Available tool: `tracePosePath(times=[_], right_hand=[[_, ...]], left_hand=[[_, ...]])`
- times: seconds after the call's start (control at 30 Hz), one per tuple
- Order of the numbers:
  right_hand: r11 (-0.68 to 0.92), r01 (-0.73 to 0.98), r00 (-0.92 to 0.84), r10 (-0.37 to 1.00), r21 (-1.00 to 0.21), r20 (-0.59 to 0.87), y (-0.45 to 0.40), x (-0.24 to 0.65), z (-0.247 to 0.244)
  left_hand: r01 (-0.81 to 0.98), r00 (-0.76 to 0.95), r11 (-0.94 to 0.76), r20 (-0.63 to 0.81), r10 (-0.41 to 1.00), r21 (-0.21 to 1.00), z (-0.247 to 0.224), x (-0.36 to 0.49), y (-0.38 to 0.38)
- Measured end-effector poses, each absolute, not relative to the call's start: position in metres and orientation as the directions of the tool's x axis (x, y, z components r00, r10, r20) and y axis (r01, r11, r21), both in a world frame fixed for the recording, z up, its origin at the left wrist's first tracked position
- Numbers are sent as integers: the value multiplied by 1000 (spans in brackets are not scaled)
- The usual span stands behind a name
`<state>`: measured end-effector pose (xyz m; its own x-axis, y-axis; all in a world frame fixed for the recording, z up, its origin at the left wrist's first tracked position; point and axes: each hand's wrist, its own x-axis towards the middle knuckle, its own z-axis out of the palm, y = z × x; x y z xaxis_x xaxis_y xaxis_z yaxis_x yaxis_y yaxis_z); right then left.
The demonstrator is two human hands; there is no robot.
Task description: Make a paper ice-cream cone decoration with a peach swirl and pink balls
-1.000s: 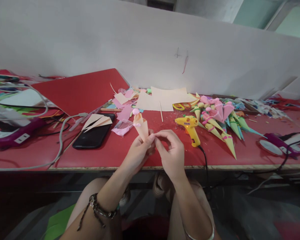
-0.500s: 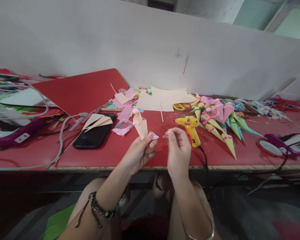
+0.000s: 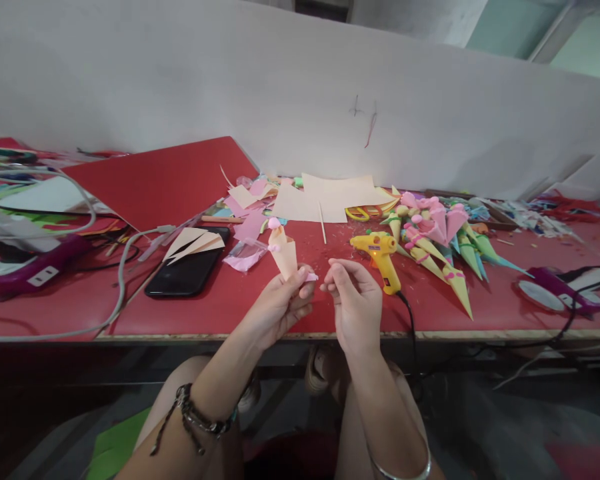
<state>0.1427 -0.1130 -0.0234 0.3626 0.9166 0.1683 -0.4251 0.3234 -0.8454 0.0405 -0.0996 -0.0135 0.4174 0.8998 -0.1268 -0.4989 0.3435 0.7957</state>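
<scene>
Partly, the lower tip of the cream paper cone (image 3: pixel 286 259) is lost inside the left hand (image 3: pixel 279 303), whose thumb and fingers also cover part of a small, soft-looking pink piece (image 3: pixel 311 277) jutting from its right side. Beyond the hands, the rest of a yellow loop-shaped handle (image 3: pixel 357 214) goes out of sight beside a cream paper sheet (image 3: pixel 330 198), and the purple power strip (image 3: pixel 45 267) at the left is cut off by the edge of view. Among containers, a crumpled clear plastic bag (image 3: pixel 251 249) just left of the cone has pink material in it, while a shallow brown tray (image 3: pixel 500 215) at the far right bears pale and bluish scraps too blurred to name. The cone itself stands slightly tilted over the near middle of the red worktop (image 3: pixel 322 317), clear of it, narrow end down, with a round pink ball (image 3: pixel 274 223) at its upper end and smaller pink lumps lower on its left side. The left grip is clamped on the cone; at the right hand (image 3: pixel 359 303), thumb and forefinger are close together, but I cannot tell whether they meet or pinch anything. Right of that hand lies a yellow glue gun (image 3: pixel 380 248), with a pile of green, yellow and pink cones (image 3: pixel 459 291) farther right.
</scene>
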Motion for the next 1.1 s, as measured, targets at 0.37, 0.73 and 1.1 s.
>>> tracePosePath(times=[0.37,0.73,1.1], right_hand=[[295,-521,308,940,-801,146,-112,142,-21],[257,-568,278,954,-782,112,-113,143,-19],[253,-586,267,957,-770,112,-111,143,-20]], left_hand=[[-488,416,342,-130,900,803,-14,40,-99],[-469,435,355,-138,890,809,-13,41,-100],[-492,439,362,-134,889,792,-14,40,-99]])
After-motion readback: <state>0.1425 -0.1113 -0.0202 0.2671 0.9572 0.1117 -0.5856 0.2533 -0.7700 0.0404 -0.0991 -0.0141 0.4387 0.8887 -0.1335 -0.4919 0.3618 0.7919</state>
